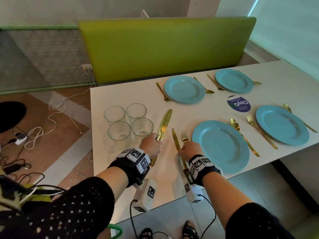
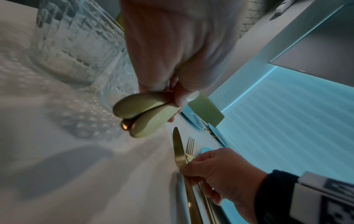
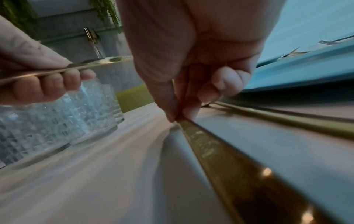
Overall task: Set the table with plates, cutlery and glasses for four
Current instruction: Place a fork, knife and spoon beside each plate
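Note:
My left hand (image 1: pixel 151 145) grips a bundle of gold knives (image 1: pixel 164 123) above the table, blades pointing away; three handle ends (image 2: pixel 141 110) stick out under the curled fingers. My right hand (image 1: pixel 189 150) pinches a single gold knife (image 1: pixel 175 138) between thumb and fingertips (image 3: pixel 180 115). That knife lies on the white table (image 1: pixel 131 94) just left of a gold fork (image 1: pixel 184 137), beside the nearest blue plate (image 1: pixel 222 147). Its handle (image 3: pixel 220 154) runs back under my wrist.
Several clear textured glasses (image 1: pixel 127 123) stand grouped at the table's left, close to my left hand. Three more blue plates (image 1: pixel 184 89) with forks and spoons lie farther right. A round blue sticker (image 1: pixel 239 103) marks the middle. A green bench (image 1: pixel 164 47) stands behind.

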Motion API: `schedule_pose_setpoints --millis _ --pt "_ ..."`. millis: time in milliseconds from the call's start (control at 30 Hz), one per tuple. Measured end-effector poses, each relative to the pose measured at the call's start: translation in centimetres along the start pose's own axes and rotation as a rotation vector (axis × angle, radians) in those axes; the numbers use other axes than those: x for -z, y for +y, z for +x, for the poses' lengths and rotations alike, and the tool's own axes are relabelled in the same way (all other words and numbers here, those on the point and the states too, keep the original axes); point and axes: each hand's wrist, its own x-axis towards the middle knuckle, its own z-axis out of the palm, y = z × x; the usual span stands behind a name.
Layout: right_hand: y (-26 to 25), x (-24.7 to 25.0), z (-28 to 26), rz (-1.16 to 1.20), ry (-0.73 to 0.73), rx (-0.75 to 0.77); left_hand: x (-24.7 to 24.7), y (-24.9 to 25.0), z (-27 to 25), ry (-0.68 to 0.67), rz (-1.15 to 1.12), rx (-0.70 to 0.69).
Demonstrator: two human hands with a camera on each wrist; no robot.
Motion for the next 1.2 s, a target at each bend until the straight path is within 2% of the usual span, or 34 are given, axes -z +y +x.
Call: schedule_pose_setpoints --millis 200,367,633,1200 --pt "-0.1 -0.7 0.2 -0.030 0.074 -0.037 0.6 -0.2 0.1 0.013 0.019 0.000" --pt "0.7 -0.5 -0.6 0.000 0.076 -0.042 0.4 0.3 0.2 0.019 0.015 -0.023" --pt "3.4 -1.0 -3.2 0.012 0.084 -0.027 -1.3 1.4 -0.1 -0.048 0.032 -0.043" --pt "3.3 -1.0 -2.0 0.038 0.112 -0.085 -1.6 0.9 -0.2 -0.040 0.054 -0.026"
